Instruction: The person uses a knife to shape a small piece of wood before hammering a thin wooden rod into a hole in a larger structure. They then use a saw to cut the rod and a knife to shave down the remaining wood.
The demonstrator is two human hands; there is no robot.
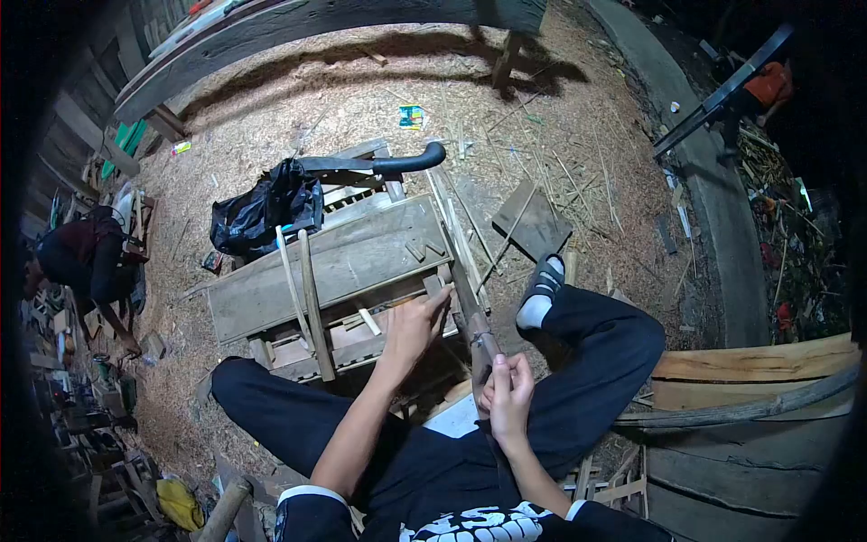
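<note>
My left hand (414, 327) is closed above the near edge of a low wooden bench (334, 257), its index finger reaching toward a long narrow bar (482, 348). What it pinches, if anything, is too small to make out. My right hand (508, 397) is curled beside the same bar, thumb and fingers pressed together; their contents are hidden. The bar runs from the bench's right end down between my legs, with a binding or fitting around its middle. Two loose sticks (312, 298) lie across the bench, and small wood pieces (420, 250) rest near its right end.
A black plastic bag (271, 210) and a dark curved handle (411, 161) are behind the bench. A flat board (533, 221) lies by my sandalled foot (545, 282). Shavings cover the ground. Planks (750, 406) stand at right. One person (86, 257) bends at left; another (768, 86) is far right.
</note>
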